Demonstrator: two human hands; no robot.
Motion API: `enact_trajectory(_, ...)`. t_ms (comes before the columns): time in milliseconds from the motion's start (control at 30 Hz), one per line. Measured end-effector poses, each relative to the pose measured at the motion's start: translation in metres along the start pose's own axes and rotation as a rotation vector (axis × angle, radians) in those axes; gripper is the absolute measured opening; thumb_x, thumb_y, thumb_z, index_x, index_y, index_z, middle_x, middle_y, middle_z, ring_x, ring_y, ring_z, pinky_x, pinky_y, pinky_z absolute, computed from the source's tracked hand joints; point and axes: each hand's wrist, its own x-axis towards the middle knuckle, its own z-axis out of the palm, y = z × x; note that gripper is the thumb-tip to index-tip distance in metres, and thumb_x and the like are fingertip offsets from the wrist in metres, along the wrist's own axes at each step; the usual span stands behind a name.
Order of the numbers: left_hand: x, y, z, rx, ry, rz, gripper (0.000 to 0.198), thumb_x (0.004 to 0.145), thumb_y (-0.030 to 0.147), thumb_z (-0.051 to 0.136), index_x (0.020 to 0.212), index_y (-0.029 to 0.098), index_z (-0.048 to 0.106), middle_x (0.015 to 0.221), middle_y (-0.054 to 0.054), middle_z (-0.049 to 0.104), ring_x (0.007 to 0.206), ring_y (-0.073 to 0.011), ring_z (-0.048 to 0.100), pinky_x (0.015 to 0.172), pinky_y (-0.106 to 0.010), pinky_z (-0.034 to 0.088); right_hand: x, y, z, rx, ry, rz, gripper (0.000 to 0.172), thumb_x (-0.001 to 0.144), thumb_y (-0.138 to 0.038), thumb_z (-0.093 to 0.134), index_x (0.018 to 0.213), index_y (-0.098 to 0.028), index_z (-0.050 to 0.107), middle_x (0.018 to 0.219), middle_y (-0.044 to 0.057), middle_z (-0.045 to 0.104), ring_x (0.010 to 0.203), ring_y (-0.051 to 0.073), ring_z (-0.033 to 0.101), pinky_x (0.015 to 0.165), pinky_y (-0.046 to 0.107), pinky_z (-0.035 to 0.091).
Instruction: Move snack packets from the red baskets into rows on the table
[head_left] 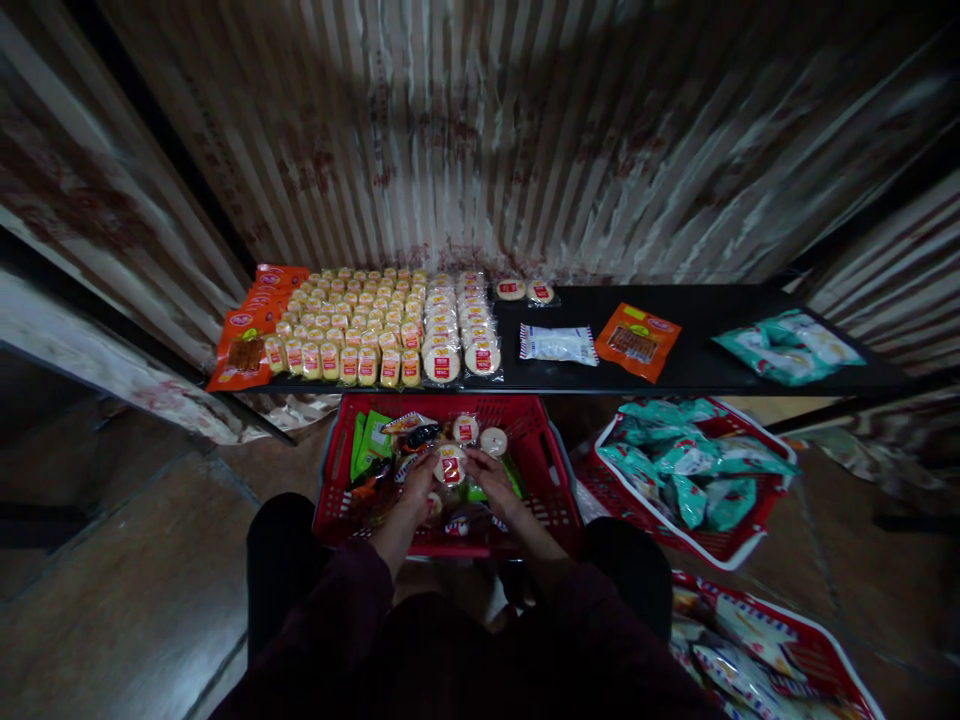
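Observation:
Both my hands are down inside a red plastic basket point(551, 470) in front of me. My left hand point(415, 482) and my right hand point(489, 476) are closed together on one round white packaged cake with a red label point(450, 465). Two more round cakes point(466, 429) lie just beyond it in the basket, among green point(373, 440) and dark snack packets. On the black shelf point(712, 370) beyond the basket stand rows of the same round cakes point(461, 325) and rows of small yellow packaged cakes point(352, 320).
Orange packets point(247, 330) lie at the shelf's left end, another orange packet point(637, 341) and a white packet point(559, 343) at its middle, teal packets point(787, 347) at its right. A red basket of teal packets point(690, 470) and a third basket point(772, 650) sit on the floor at right. A corrugated wall stands behind.

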Motion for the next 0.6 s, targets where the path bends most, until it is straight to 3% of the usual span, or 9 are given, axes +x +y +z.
enact_trajectory(333,0.001,0.004,0.004,-0.093,0.025,0.103,0.041,0.063,0.040,0.076,0.093,0.014,0.065,0.072,-0.002,0.066,0.058,-0.0117,0.061,0.060,-0.025,0.047,-0.017,-0.011,0.007,0.057,-0.006,-0.034,0.050,0.050,-0.049,0.080,0.087,-0.017,0.069,0.078,0.003,0.071,0.071,0.017,0.063,0.069,0.030,0.048)
enact_trajectory(600,-0.011,0.016,0.008,-0.072,0.043,0.146,0.029,0.072,0.036,0.069,0.091,0.015,0.065,0.073,-0.001,0.067,0.057,-0.0104,0.059,0.056,-0.023,0.046,-0.033,-0.019,0.014,0.062,-0.070,-0.023,0.054,0.057,-0.052,0.075,0.099,-0.020,0.066,0.087,0.004,0.069,0.074,0.017,0.064,0.067,0.028,0.050)
